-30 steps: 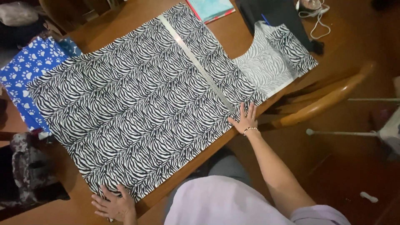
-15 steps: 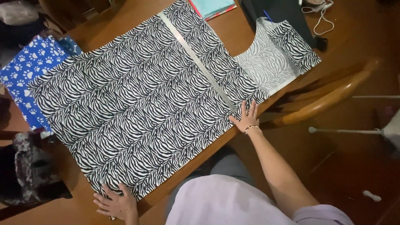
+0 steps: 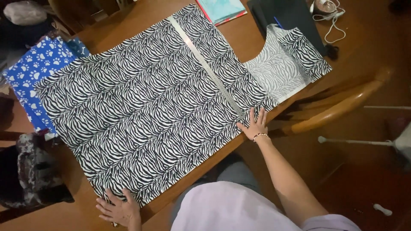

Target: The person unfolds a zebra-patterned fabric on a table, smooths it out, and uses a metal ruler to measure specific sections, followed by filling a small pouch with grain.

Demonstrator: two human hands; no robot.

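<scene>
A large zebra-print fabric point(image 3: 145, 111) lies spread flat over a wooden table point(image 3: 128, 19). A long metal ruler point(image 3: 205, 66) rests across its right part. My right hand point(image 3: 255, 125), fingers spread, presses flat on the fabric's near right corner by the ruler's end. My left hand point(image 3: 117, 209) lies flat with fingers apart at the fabric's near left corner. A paler zebra-print piece with a curved cut-out point(image 3: 282, 70) sits to the right of the ruler.
Blue paw-print fabric point(image 3: 36, 72) shows under the left edge. A dark mat point(image 3: 291, 17), a white cable point(image 3: 327, 10) and a teal-covered book point(image 3: 222, 9) lie at the far side. A wooden chair point(image 3: 342, 105) stands at the right, a dark patterned bag point(image 3: 30, 171) at the left.
Both hands have stayed flat on the fabric's near corners. Only the view has shifted slightly.
</scene>
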